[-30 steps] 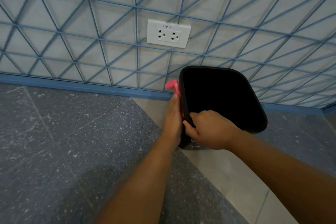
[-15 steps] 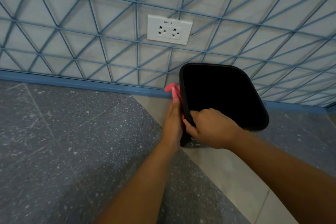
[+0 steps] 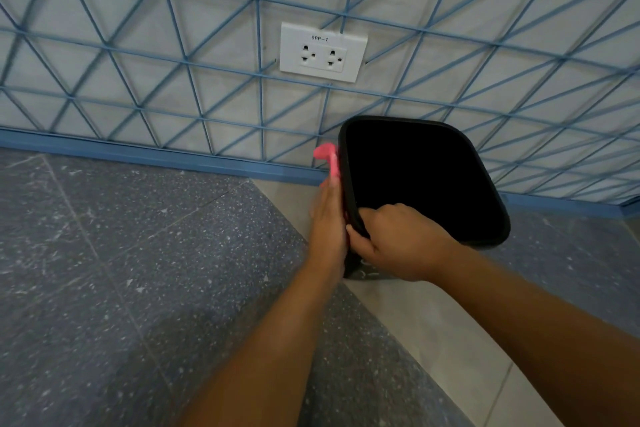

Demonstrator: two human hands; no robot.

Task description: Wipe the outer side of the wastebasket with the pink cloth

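since the black plastic square bin (image 3: 422,180) stands on the floor by the wall, right hand (image 3: 401,246) curled over its near rim and left hand (image 3: 329,225) flat, pressing a pink cloth (image 3: 329,158) to its side, it seems light, stiff, best gripped at the rim.

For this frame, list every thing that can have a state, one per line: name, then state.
Black bin: tilted, open, inside too dark to see.
Pink cloth: pressed flat against the bin's outer left wall.
Left hand: fingers straight, pressing the cloth.
Right hand: gripping the bin's near rim.
Wall socket: nothing plugged in.
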